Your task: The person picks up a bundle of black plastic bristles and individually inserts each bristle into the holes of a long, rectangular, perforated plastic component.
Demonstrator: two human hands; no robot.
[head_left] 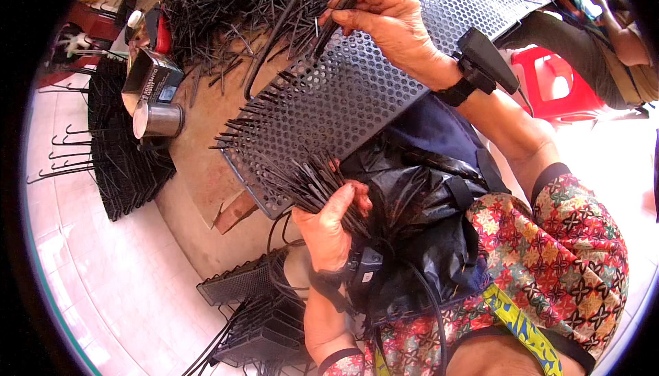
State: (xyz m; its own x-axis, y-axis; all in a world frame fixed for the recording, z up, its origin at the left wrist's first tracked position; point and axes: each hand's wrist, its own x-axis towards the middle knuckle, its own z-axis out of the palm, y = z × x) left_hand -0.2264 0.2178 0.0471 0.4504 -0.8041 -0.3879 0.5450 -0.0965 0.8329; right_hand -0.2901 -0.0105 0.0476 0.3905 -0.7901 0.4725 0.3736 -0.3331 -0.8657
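My left hand (333, 221) is closed around a fanned bundle of thin dark strips (305, 180), held close over the near edge of a perforated metal panel (374, 91). Farther up, my right hand (391, 22) pinches a small cluster of dark strips (333, 27) between thumb and fingers, above the panel's far edge. Along the panel's left part, a row of similar strips (257, 111) stands in the holes, their ends sticking out. Whether the cluster in my right hand touches the panel, I cannot tell.
Beyond the panel a large heap of loose dark strips (226, 5) covers the brown work surface (206, 149). A metal can (158, 119) and a box (151, 77) stand at the left, beside stacked black hooked racks (120, 142). At the right are a red stool (556, 84) and another person's arm (618, 26).
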